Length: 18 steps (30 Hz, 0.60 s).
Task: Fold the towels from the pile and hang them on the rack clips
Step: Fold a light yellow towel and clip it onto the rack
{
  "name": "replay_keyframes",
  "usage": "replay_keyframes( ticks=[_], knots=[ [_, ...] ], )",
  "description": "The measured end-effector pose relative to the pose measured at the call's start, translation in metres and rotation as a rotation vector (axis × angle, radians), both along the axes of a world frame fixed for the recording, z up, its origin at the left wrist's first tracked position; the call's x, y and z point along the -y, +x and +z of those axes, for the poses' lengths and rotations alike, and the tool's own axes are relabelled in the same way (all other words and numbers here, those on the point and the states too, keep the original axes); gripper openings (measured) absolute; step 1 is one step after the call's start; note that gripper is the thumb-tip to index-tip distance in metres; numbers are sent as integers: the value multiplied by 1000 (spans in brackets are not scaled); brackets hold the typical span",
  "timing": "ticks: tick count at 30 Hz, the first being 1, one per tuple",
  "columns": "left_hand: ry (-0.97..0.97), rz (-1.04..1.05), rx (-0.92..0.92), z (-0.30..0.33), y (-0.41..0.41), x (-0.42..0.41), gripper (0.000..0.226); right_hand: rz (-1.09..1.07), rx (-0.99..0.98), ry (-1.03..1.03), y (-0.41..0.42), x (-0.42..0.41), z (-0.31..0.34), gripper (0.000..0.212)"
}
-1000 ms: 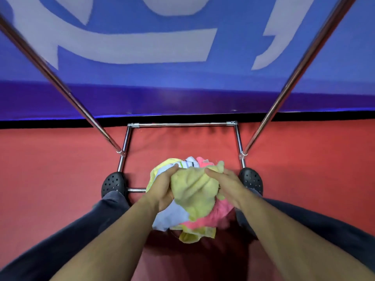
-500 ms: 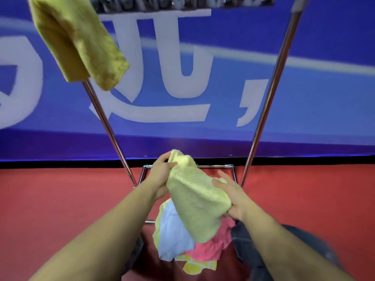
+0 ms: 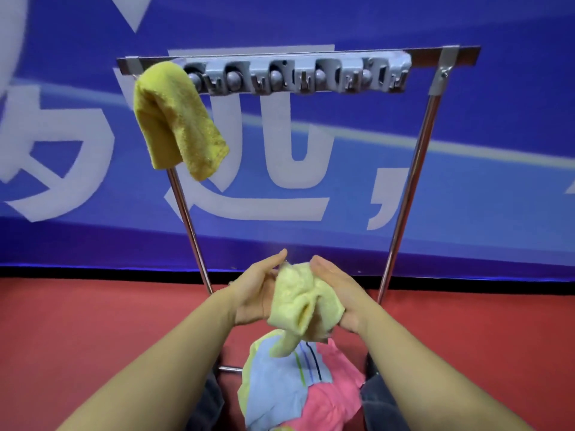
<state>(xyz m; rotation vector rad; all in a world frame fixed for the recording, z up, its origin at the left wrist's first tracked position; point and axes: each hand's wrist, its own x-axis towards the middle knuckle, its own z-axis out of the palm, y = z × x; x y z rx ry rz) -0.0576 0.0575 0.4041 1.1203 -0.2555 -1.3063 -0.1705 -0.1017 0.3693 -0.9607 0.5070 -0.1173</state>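
Observation:
A pale yellow towel is bunched between my two hands at chest height, in front of the rack. My left hand holds its left side, thumb up near the top corner, fingers hidden behind the cloth. My right hand cups its right side, with fingers curled under the lower edge. Below them the pile of light blue, pink and yellow towels lies on my lap. Above, the grey clip bar spans the rack's top. A darker yellow folded towel hangs from its leftmost clip; the other clips hold nothing.
Two slanted chrome posts carry the clip bar, and a low chrome base rail shows beside the pile. Behind stands a blue banner with white characters. The floor is red.
My view has tilted up from the floor to the clip bar. Both hands lifted the pale yellow towel off the pile and gathered it from a hanging sheet into a bunch.

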Motion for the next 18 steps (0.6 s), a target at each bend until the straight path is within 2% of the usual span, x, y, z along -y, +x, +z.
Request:
replay_keyframes(
  ticks=[4,7,11,14,18],
  knots=[
    [1,15,-36,-8,-14,-11,73,29,74,-205,10,-22,17,65],
    [3,45,-84,-8,-18,-18,85,22,150,-249,16,-30,27,63],
    [-86,149,-117,1,-19,-21,76,147,165,-350,17,-33,38,56],
    [-109,284,-22,12,-15,-18,66,79,125,-436,8,-33,49,31],
    [-45,284,155,21,-9,-13,48,37,137,-393,-1,-26,56,43]
  ],
)
